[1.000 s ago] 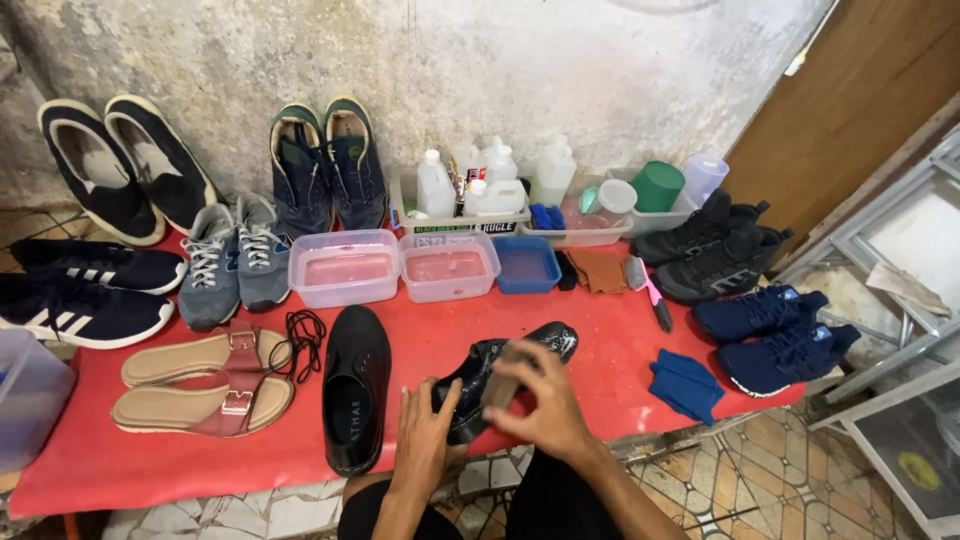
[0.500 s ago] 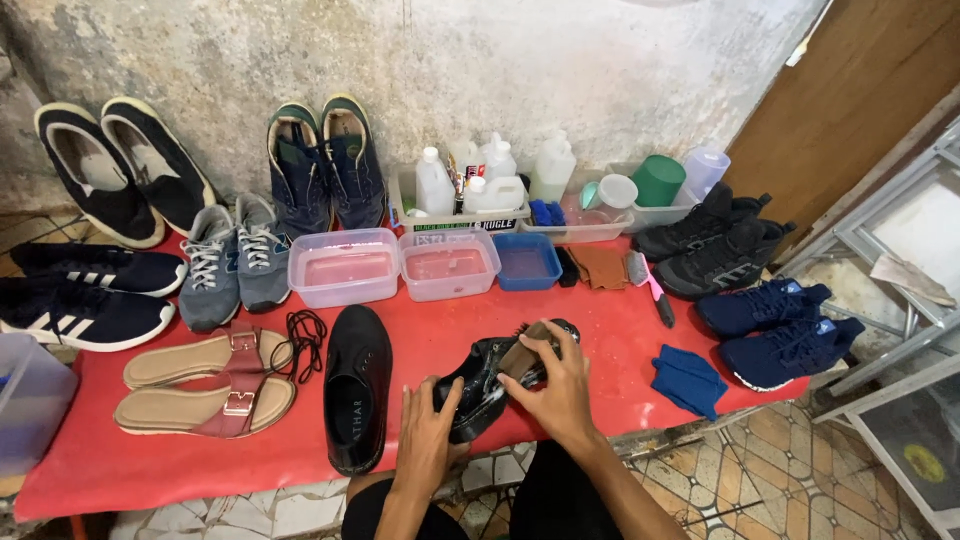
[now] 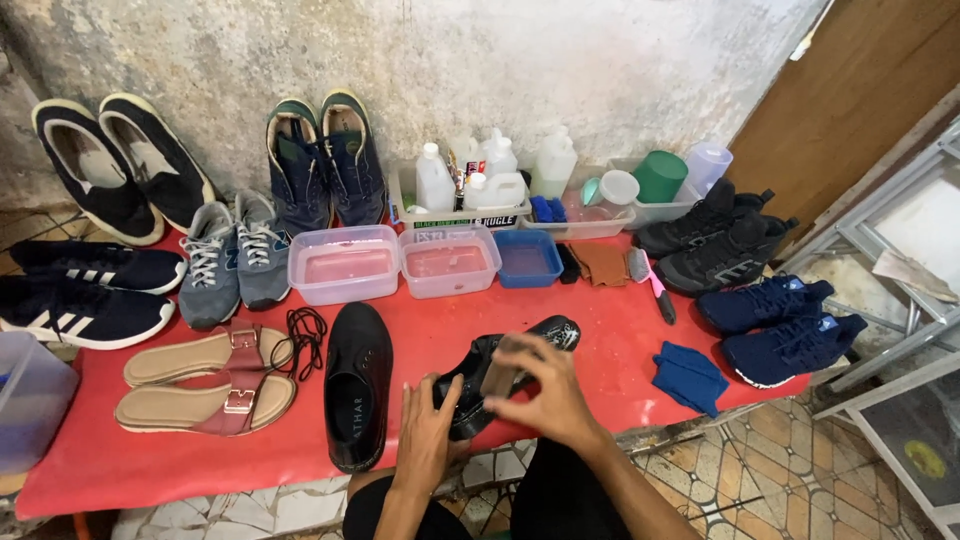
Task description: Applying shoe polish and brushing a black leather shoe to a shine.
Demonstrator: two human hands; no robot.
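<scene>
The red bench (image 3: 620, 340) stretches away beyond both hands, and just left of the left hand (image 3: 425, 435) a black dress shoe (image 3: 358, 385) lies on it beside tan sandals (image 3: 205, 385), with two pink tubs (image 3: 345, 262) farther off toward the wall. Between the hands lies a second black shoe (image 3: 555, 332), tilted on the bench near its front edge. The left hand clasps its heel end, while the right hand (image 3: 545, 395) is closed over a small brown brush (image 3: 500, 378) pressed onto its top.
</scene>
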